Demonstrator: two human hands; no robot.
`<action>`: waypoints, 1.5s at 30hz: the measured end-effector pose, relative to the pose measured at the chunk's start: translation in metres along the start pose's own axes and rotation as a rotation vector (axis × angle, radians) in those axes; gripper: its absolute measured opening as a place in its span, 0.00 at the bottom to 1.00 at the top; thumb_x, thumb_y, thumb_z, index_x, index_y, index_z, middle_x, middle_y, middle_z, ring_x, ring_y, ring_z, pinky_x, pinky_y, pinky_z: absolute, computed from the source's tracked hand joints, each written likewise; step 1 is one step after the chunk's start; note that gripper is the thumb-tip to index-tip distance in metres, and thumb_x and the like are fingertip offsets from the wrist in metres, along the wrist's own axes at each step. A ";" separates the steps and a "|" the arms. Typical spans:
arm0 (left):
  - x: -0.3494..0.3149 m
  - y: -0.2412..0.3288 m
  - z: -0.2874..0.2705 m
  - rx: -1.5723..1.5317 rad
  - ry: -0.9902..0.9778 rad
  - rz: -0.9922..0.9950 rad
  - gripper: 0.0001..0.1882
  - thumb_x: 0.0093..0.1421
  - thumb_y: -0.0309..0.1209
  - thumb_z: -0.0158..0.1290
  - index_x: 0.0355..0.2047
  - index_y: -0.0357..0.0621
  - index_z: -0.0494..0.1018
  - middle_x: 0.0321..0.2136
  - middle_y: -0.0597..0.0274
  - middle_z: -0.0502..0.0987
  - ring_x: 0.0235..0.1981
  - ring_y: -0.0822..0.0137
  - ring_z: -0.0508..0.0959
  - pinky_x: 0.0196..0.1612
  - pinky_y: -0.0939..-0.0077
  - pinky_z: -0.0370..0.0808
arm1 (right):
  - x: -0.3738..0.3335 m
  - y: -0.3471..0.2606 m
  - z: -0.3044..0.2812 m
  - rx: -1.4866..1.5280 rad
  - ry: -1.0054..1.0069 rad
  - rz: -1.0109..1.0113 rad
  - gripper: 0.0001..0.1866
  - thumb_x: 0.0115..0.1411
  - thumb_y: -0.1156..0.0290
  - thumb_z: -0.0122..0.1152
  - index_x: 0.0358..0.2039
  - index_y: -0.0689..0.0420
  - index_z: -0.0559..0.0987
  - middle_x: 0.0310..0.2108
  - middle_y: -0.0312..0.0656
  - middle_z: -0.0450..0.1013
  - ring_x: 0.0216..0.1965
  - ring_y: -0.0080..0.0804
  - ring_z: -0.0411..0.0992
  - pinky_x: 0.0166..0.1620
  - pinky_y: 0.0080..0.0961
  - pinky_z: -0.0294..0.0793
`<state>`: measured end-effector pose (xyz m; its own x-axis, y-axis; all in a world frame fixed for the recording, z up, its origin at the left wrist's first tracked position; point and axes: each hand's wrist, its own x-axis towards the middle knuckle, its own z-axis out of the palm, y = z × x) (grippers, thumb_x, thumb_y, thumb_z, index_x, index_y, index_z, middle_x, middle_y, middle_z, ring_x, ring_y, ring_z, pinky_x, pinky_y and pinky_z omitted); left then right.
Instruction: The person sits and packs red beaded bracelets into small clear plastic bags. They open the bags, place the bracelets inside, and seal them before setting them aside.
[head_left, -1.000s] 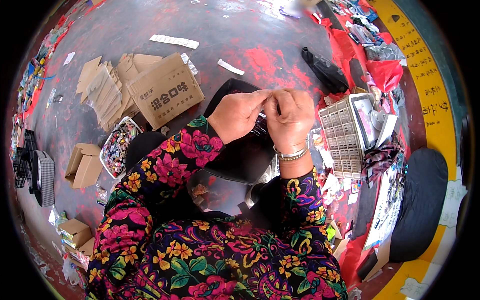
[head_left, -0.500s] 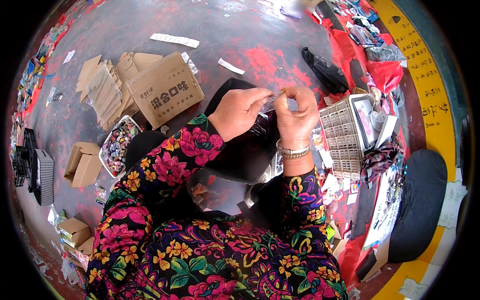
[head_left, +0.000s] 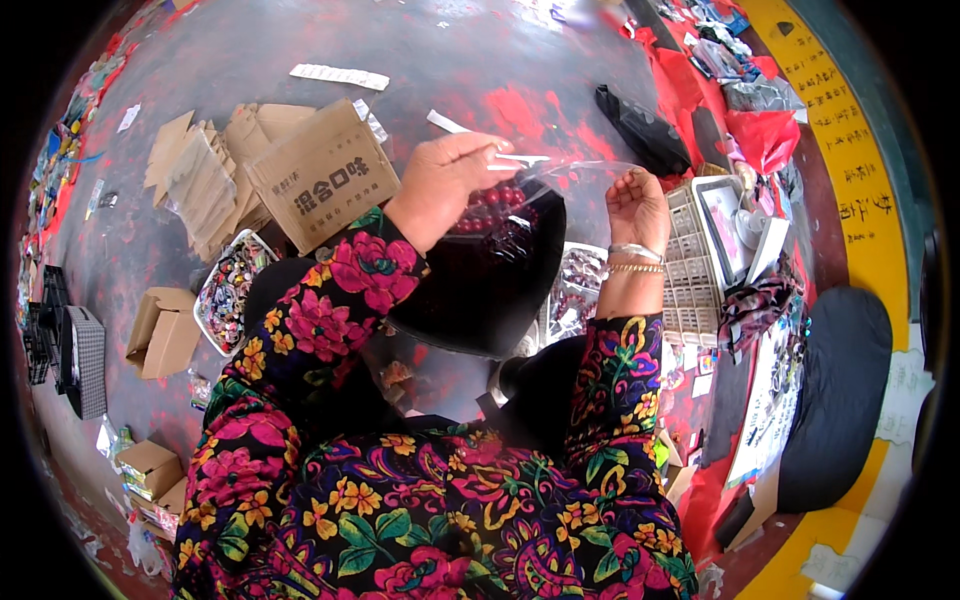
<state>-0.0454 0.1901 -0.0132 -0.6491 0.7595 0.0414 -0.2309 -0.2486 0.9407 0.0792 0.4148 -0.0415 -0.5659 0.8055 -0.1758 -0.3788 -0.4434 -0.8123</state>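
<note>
A clear plastic bag of dark red beads [head_left: 492, 208] hangs from my left hand [head_left: 440, 187], whose thumb and fingers pinch its upper edge. From there a clear plastic strip [head_left: 590, 165] stretches across to my right hand [head_left: 637, 212], which is closed on its far end. Whether the strip is still joined to the bag I cannot tell. Below both hands a black container [head_left: 490, 318] rests close to my knees; dark, shiny contents show at its far side. Bracelets circle my right wrist.
Flattened cardboard [head_left: 320, 180] lies front left, near a white tub of small wrapped items [head_left: 212, 325] and an open carton [head_left: 165, 330]. At right stand a cream basket [head_left: 690, 260] and a black padded seat [head_left: 840, 395]. Another tray of beads [head_left: 578, 285] sits beside the black container.
My hands have moved apart, the left one leftward and the right one rightward. The clear strip is now stretched between them, and the red beads have come into view.
</note>
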 end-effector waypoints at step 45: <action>-0.001 0.014 -0.015 0.056 0.089 0.077 0.15 0.63 0.30 0.42 0.43 0.30 0.69 0.38 0.54 0.74 0.40 0.65 0.76 0.46 0.75 0.72 | 0.088 -0.028 -0.083 -0.364 0.140 -0.415 0.39 0.44 0.93 0.49 0.59 0.56 0.58 0.55 0.49 0.60 0.58 0.37 0.57 0.51 0.28 0.65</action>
<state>-0.0587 0.1765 -0.0048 -0.7255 0.6827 0.0865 -0.1389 -0.2684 0.9532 0.1009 0.5310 -0.0800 -0.3117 0.9387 0.1475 -0.2578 0.0658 -0.9639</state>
